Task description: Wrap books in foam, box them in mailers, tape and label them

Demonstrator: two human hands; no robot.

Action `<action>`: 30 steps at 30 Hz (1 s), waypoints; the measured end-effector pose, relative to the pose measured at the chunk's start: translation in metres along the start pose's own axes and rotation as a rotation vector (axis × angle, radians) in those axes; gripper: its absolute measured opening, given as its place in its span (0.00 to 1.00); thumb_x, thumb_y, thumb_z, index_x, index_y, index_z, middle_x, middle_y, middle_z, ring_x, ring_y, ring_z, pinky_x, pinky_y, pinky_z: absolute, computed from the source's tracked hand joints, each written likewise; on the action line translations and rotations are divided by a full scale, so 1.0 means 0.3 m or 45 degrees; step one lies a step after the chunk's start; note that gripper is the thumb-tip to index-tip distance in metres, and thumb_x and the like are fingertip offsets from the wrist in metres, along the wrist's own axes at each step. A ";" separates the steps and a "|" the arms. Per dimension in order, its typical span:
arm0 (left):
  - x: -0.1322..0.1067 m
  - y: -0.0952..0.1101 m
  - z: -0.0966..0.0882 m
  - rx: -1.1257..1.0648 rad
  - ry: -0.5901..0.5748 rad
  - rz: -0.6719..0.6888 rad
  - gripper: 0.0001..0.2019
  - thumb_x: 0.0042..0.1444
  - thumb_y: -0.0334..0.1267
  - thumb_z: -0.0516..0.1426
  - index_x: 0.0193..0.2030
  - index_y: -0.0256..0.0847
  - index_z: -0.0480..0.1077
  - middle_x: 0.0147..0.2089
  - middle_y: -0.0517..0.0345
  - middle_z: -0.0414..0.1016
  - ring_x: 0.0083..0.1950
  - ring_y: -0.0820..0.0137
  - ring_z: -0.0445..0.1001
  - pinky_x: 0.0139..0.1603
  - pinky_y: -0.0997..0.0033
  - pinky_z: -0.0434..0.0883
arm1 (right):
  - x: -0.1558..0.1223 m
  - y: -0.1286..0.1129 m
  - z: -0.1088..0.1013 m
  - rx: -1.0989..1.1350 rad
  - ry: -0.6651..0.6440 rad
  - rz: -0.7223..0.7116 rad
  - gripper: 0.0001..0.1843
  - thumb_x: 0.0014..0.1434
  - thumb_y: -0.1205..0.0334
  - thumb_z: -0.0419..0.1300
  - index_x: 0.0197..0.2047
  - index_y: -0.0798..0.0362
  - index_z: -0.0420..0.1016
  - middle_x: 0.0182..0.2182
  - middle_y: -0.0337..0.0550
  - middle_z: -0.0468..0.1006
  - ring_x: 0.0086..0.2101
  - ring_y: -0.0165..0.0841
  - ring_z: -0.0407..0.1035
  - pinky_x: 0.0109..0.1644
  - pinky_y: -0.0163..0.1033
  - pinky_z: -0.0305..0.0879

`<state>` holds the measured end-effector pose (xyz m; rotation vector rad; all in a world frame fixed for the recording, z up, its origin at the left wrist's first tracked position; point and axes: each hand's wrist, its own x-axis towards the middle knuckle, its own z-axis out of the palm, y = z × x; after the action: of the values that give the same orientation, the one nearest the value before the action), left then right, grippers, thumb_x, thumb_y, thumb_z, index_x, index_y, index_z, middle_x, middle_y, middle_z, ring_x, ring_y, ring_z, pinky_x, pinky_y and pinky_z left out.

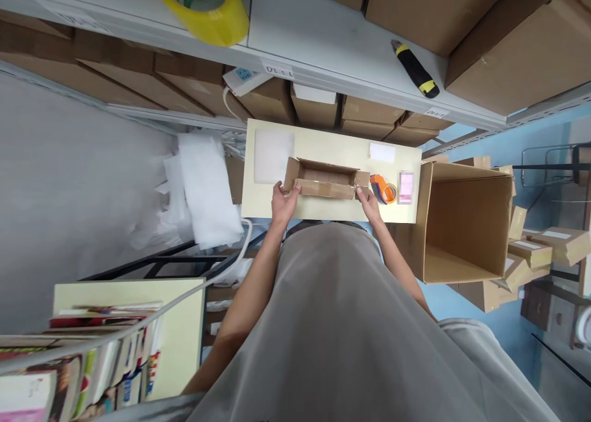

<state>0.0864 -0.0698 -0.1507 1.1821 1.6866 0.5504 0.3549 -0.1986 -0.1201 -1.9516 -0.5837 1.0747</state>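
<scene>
A long, narrow cardboard box [324, 188] with its top open lies near the front edge of the pale yellow table [318, 211]. Its inside looks bare, and short flaps stick out at both ends. My left hand [285, 204] grips its left front corner, thumb on the cardboard. At the right front corner, my right hand [368, 204] pinches the end flap. Just right of the box rests an orange tape dispenser [382, 188]. Behind it lies a small stack of white paper [381, 152], and a pinkish card [406, 188] is farther right. A white foam sheet [273, 156] sits at the back left.
A large open carton [467, 225] stands against the table's right side. White packing sheets [207, 188] hang at the left. Above, a grey shelf [314, 34] holds yellow tape [221, 21] and a utility knife [415, 69]. Books [101, 354] fill a lower-left table.
</scene>
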 end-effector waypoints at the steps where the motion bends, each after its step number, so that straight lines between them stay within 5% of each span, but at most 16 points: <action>1: -0.014 0.006 -0.010 0.061 0.076 0.108 0.34 0.65 0.46 0.66 0.74 0.37 0.68 0.71 0.33 0.78 0.74 0.48 0.77 0.75 0.48 0.74 | -0.005 -0.001 -0.003 -0.023 0.045 -0.036 0.44 0.65 0.24 0.63 0.62 0.56 0.78 0.61 0.62 0.85 0.62 0.51 0.79 0.70 0.58 0.75; 3: -0.040 0.033 -0.028 0.194 0.176 0.424 0.34 0.68 0.47 0.64 0.77 0.37 0.67 0.76 0.32 0.74 0.79 0.47 0.71 0.80 0.45 0.69 | -0.014 -0.018 -0.013 -0.130 0.198 -0.183 0.42 0.69 0.29 0.62 0.67 0.56 0.76 0.66 0.64 0.81 0.67 0.52 0.75 0.72 0.59 0.74; 5: -0.051 0.073 -0.033 0.298 0.109 0.723 0.27 0.73 0.46 0.59 0.75 0.39 0.71 0.74 0.35 0.76 0.78 0.48 0.71 0.82 0.43 0.66 | -0.019 -0.053 -0.018 -0.300 0.313 -0.389 0.35 0.75 0.35 0.57 0.67 0.55 0.78 0.66 0.63 0.81 0.68 0.52 0.73 0.74 0.60 0.71; 8: -0.032 0.135 0.003 0.426 -0.142 0.930 0.23 0.76 0.46 0.54 0.71 0.40 0.76 0.70 0.38 0.80 0.74 0.47 0.75 0.79 0.42 0.68 | -0.002 -0.119 -0.002 -0.550 0.130 -0.687 0.26 0.82 0.45 0.51 0.62 0.50 0.84 0.60 0.57 0.86 0.64 0.49 0.76 0.77 0.59 0.68; 13: -0.001 0.189 0.079 0.662 -0.365 1.023 0.22 0.77 0.42 0.50 0.61 0.40 0.83 0.55 0.39 0.88 0.64 0.46 0.81 0.84 0.35 0.60 | 0.119 -0.194 0.060 -0.837 -0.205 -0.844 0.24 0.81 0.57 0.51 0.69 0.51 0.82 0.72 0.50 0.81 0.68 0.48 0.72 0.79 0.58 0.66; 17: -0.057 0.177 0.051 0.649 -0.450 1.034 0.21 0.76 0.39 0.50 0.60 0.42 0.84 0.51 0.44 0.88 0.56 0.51 0.83 0.85 0.38 0.60 | 0.216 -0.211 0.078 -0.961 -0.226 -0.768 0.25 0.79 0.61 0.56 0.73 0.53 0.79 0.75 0.51 0.78 0.70 0.51 0.68 0.79 0.61 0.65; 21: -0.103 0.124 0.007 0.606 -0.530 0.967 0.17 0.70 0.37 0.58 0.60 0.44 0.85 0.53 0.43 0.85 0.63 0.47 0.79 0.86 0.37 0.58 | 0.254 -0.218 0.095 -1.036 -0.277 -0.685 0.23 0.78 0.65 0.57 0.70 0.54 0.81 0.76 0.52 0.76 0.70 0.53 0.66 0.77 0.63 0.64; 25: -0.089 0.073 0.013 0.670 -0.595 0.967 0.20 0.66 0.31 0.58 0.59 0.47 0.85 0.55 0.42 0.83 0.64 0.45 0.76 0.83 0.35 0.60 | 0.260 -0.227 0.129 -1.139 -0.256 -0.582 0.22 0.79 0.67 0.53 0.66 0.51 0.83 0.69 0.53 0.83 0.66 0.54 0.66 0.74 0.63 0.65; 30: -0.054 0.062 0.059 0.764 -0.611 0.981 0.24 0.67 0.24 0.51 0.53 0.45 0.87 0.51 0.38 0.82 0.59 0.45 0.76 0.68 0.41 0.71 | 0.253 -0.240 0.151 -1.159 -0.207 -0.532 0.21 0.82 0.63 0.50 0.55 0.46 0.87 0.56 0.53 0.87 0.61 0.54 0.67 0.69 0.61 0.65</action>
<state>0.1116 -0.0789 -0.1364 2.2235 0.9553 0.1611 0.3558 -0.0850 -0.1102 -2.3087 -1.7130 0.7460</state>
